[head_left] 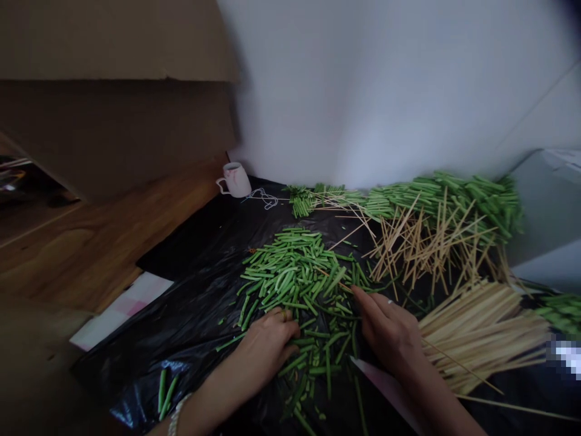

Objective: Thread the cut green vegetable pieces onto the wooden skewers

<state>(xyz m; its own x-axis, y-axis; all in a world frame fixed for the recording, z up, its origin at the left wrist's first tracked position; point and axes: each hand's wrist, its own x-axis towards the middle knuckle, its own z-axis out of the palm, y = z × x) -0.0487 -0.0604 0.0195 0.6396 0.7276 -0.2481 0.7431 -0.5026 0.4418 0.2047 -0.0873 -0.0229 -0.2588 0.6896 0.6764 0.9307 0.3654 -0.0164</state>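
My right hand (393, 327) is closed around a thin wooden skewer (463, 367). Its tip end reaches over a pile of cut green bean pieces (290, 266), and its other end sticks out behind the hand, above a bundle of skewers (490, 339). My left hand (267, 342) rests at the near edge of the bean pile with its fingers curled in. What lies between those fingers is hidden. More loose bean pieces (329, 363) are scattered between the two hands.
Black plastic sheeting (195, 315) covers the work surface. Beans threaded on skewers (445, 200) line the wall, their stick ends pointing toward me. A white mug (236, 180) and a tangled cord (267, 198) stand at the back left. Cardboard (118, 121) rises on the left.
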